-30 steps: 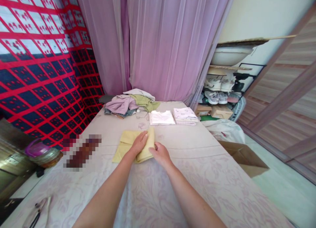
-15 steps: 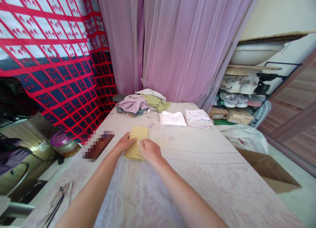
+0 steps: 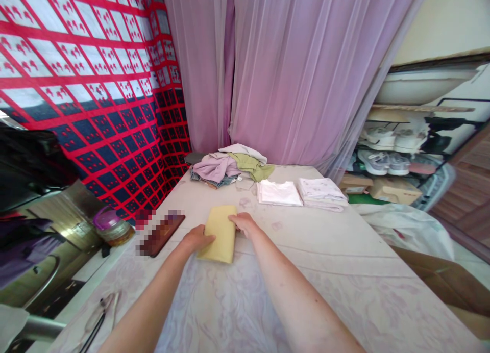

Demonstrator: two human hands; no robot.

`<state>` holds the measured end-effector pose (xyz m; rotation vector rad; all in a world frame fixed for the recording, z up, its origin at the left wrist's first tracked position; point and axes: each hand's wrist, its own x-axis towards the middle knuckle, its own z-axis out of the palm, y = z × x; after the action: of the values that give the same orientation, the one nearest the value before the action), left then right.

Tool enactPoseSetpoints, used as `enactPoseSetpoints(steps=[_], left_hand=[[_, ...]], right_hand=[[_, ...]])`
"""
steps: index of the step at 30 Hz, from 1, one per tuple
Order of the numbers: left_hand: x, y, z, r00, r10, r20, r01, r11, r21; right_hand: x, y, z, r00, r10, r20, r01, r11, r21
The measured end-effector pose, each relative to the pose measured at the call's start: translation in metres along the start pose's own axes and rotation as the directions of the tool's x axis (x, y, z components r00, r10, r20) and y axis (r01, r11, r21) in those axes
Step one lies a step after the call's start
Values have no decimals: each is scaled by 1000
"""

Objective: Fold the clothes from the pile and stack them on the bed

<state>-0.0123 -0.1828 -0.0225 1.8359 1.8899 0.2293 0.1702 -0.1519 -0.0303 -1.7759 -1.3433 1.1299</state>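
A pale yellow folded cloth [image 3: 219, 234] lies flat on the bed [image 3: 344, 271], a little left of the middle and nearer the left edge than the right, folded into a narrow oblong. The left hand [image 3: 196, 237] rests on its left long edge with fingers loosely curled on the fabric, and the right hand [image 3: 242, 221] sits at its far right corner, fingers bent and pressing on the cloth; neither lifts it. The cloth looks soft, light and limp, so it would likely sag and unfold if taken by one corner; holding both long edges, or sliding flat palms under it, seems safest. Along the bed's far edge lie a heap of loose mauve, green and white garments [image 3: 229, 166], a folded white cloth [image 3: 278, 193] and a folded patterned white cloth [image 3: 320, 190], all well apart from it. A dark flat object [image 3: 161, 234], partly blurred, lies near the left edge, just beside the left hand. Scissors [image 3: 95, 322] lie at the near left corner.
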Motion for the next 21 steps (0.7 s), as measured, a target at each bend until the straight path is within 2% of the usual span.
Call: enactPoseSetpoints(steps=[3, 7, 10, 13, 15, 17, 19, 21], left_hand=[[5, 12, 0, 996, 28, 80, -36, 995, 94], [23, 58, 6, 968, 187, 169, -217, 959, 180], [26, 103, 25, 926, 317, 206, -359, 908, 216], [8, 134, 50, 899, 408, 157, -436, 865, 250], [-8, 138, 63, 888, 454, 79, -457, 845, 279], [-22, 132, 73, 860, 510, 10, -489, 817, 306], [-30, 120, 81, 821, 571, -9, -539, 780, 318], [-33, 108, 89, 800, 600, 2, -569, 758, 317]], right_hand=[[-13, 7, -13, 997, 79, 18, -80, 992, 101], [-51, 39, -49, 989, 148, -17, -141, 968, 207], [-82, 72, -80, 977, 206, -55, -186, 950, 250], [-99, 102, -107, 963, 255, -92, -222, 935, 276], [-100, 118, -121, 955, 226, -190, -186, 960, 210], [-95, 128, -132, 952, 119, -283, -106, 993, 61], [-90, 132, -137, 958, -17, -286, -16, 994, -112], [-88, 130, -136, 957, -112, -269, 31, 957, -288]])
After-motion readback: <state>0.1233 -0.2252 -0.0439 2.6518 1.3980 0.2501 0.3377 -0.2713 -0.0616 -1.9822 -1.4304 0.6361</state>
